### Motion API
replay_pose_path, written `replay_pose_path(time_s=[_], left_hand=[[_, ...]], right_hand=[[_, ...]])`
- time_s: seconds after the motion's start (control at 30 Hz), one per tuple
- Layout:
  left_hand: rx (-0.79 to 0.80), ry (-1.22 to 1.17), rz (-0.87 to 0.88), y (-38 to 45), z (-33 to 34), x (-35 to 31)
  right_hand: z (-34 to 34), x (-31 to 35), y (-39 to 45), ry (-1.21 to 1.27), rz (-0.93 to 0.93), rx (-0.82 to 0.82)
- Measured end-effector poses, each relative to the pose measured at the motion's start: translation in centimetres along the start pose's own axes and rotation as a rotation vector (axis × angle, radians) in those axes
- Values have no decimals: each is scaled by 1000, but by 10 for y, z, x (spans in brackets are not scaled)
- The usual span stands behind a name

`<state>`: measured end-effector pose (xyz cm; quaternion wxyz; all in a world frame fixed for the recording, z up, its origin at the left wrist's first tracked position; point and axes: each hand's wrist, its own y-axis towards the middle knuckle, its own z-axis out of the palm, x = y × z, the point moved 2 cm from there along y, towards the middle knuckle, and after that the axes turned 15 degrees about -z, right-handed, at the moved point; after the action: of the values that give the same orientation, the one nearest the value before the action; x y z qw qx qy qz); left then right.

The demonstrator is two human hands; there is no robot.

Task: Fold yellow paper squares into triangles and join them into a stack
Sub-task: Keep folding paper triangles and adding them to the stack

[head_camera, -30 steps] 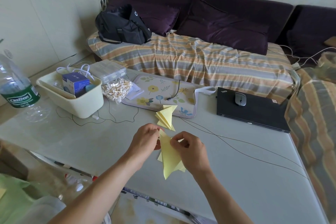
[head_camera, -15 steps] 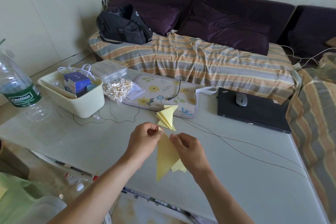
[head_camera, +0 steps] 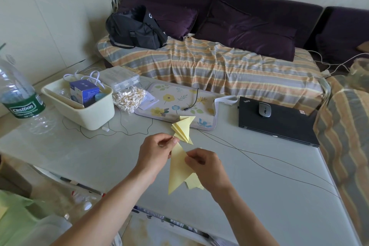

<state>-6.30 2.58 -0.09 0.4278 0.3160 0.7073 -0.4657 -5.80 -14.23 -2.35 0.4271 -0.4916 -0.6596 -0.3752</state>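
A folded yellow paper (head_camera: 178, 168) hangs above the grey table (head_camera: 259, 195) as a long triangle with its tip pointing down. My left hand (head_camera: 155, 152) pinches its top corner. My right hand (head_camera: 203, 166) pinches its right edge, and more yellow paper (head_camera: 194, 182) shows under that hand. A stack of joined yellow triangles (head_camera: 182, 129) lies on the table just beyond my hands, partly on the floral mat.
A floral mat (head_camera: 175, 104) with a cable, a cream tub (head_camera: 79, 104) of small items, a bag of cotton swabs (head_camera: 129, 99), a water bottle (head_camera: 18, 94) and a black laptop (head_camera: 279, 124) with a mouse sit on the table. Thin black wires (head_camera: 259, 158) cross it. A sofa stands behind.
The held paper has swung from tilting right to hanging nearly straight down. My left hand moved up to its top corner; my right hand shifted a little along the edge.
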Motion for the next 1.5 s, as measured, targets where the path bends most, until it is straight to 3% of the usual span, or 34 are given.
replay_pose_path(time_s=[0.23, 0.67, 0.87, 1.03, 1.23, 1.5], left_hand=[[-47, -135, -85, 5, -6, -3], [26, -329, -228, 3, -5, -7], [136, -229, -225, 3, -1, -3], [120, -194, -185, -3, 4, -3], [214, -112, -212, -11, 7, -4], [176, -32, -169, -12, 6, -5]], right_hand=[[-1, -4, 1, 82, 69, -8], [-1, -2, 0, 161, 104, 4], [-4, -1, -1, 190, 144, 8], [0, 4, -3, 199, 65, 0], [0, 4, 0, 121, 11, -50], [3, 11, -2, 176, -14, -27]])
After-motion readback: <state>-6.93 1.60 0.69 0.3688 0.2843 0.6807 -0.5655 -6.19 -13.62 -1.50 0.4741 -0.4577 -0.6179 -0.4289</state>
